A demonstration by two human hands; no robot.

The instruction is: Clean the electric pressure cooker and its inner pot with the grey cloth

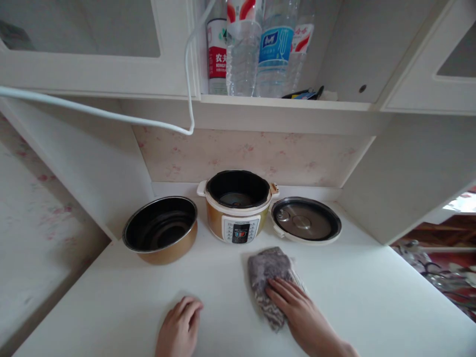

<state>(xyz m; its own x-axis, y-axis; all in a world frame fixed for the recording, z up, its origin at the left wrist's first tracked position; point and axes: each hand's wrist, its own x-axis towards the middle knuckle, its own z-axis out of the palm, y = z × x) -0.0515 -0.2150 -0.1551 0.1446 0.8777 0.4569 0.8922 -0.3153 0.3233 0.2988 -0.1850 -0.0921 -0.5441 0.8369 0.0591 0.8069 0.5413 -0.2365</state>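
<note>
A grey-brown patterned cloth (273,277) lies folded on the white tabletop. My right hand (293,302) rests flat on top of it, fingers stretched out over the fabric. To the left, my left hand (182,322) sits loosely curled on the table with nothing visible in it. Behind the cloth stands a gold and white electric pressure cooker (240,228), its top uncovered and its dark inside showing. Its round lid (323,241) lies underside up to the right. A gold inner pot (167,255) with a black inside stands to the left of the cooker.
White side panels (379,183) flank the table (223,282). An overhead shelf (290,101) holds several plastic bottles (241,59) and small dark items. A white cable (111,116) hangs across the upper left. Blurred metal objects (442,272) appear beyond the right edge.
</note>
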